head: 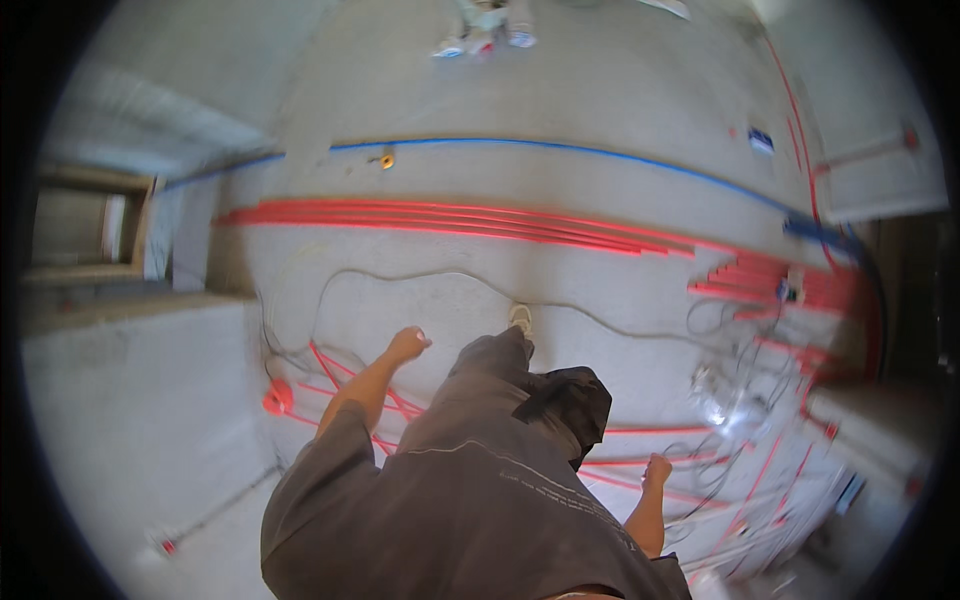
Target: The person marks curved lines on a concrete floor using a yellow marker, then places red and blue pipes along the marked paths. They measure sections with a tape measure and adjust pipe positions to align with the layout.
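Note:
My left hand point(409, 345) hangs in the air ahead of my body, its fingers curled in; a small pale spot shows at the fingertips, and no held object can be made out. Beneath it lie crossed red conduit pipes point(394, 401) and a grey cable point(450, 273) on the concrete floor. Lower on the right, my right hand point(657, 471) is also curled, blurred, with no object seen in it. Red pipes and tangled wires lie on the floor near it. A black pouch point(574, 409) hangs at my right hip. One light shoe point(520, 319) shows ahead, close to the cable.
A bundle of long red pipes point(450, 215) crosses the floor ahead, with a blue pipe point(525, 142) beyond. Shorter red pipes point(772, 285) are stacked right. A small yellow item point(387, 161), a red roll point(277, 396) and a clear plastic bag point(712, 397) also lie about.

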`<state>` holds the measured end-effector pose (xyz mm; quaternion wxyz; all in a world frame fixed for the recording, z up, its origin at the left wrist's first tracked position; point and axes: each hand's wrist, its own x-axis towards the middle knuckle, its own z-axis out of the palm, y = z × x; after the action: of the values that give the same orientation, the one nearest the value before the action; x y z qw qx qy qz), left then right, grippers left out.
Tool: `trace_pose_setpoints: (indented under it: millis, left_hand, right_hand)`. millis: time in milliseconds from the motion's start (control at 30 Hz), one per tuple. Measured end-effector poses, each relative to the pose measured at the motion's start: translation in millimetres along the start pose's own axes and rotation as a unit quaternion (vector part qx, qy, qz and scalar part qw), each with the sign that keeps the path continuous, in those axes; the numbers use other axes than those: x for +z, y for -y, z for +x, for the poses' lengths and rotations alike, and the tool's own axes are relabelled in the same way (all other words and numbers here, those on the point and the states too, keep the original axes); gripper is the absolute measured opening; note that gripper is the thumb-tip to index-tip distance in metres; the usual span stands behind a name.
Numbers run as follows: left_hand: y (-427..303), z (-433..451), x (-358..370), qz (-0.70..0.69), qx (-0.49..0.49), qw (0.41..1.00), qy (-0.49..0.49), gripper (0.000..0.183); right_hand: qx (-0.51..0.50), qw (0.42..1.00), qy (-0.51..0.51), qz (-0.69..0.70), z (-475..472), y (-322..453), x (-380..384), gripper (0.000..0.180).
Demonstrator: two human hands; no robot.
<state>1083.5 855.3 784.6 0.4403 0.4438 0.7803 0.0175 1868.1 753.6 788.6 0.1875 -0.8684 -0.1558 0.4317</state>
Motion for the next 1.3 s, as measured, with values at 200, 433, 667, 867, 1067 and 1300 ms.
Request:
trace_pose_setpoints:
  millis: [200,433,667,867,1067,1300]
  left_hand:
    - [-21,-49,-5,-0.224,-0.116,0.958,-0.139,0.036]
    - [-20,-131,143,-0.198,-0.211,0.924,-0.248,0.027]
    - [-49,-169,261,-0.307,-0.360,0.880,0.055,0.028]
    - [-50,-61,97,-0.581,-0.388,0.702,-0.139,0.022]
    - [-39,4,-96,-0.658,-0.368,0.565,-0.336,0.020]
    - [-58,116,-18,-0.714,-0.517,0.382,-0.275,0.025]
  right_hand:
    - [-0.072,0.981,0.125,-0.131,115,264,107,0.016]
    - [-0.243,0.869,0.253,-0.349,124,521,341,0.027]
    - [-0.348,0.711,0.380,-0.478,-22,641,565,0.029]
    - [-0.372,0.568,0.341,-0.650,-66,692,727,0.028]
    - [-0.431,0.524,0.371,-0.634,-138,716,933,0.026]
    - [-0.605,0.365,0.373,-0.601,-95,646,1274,0.036]
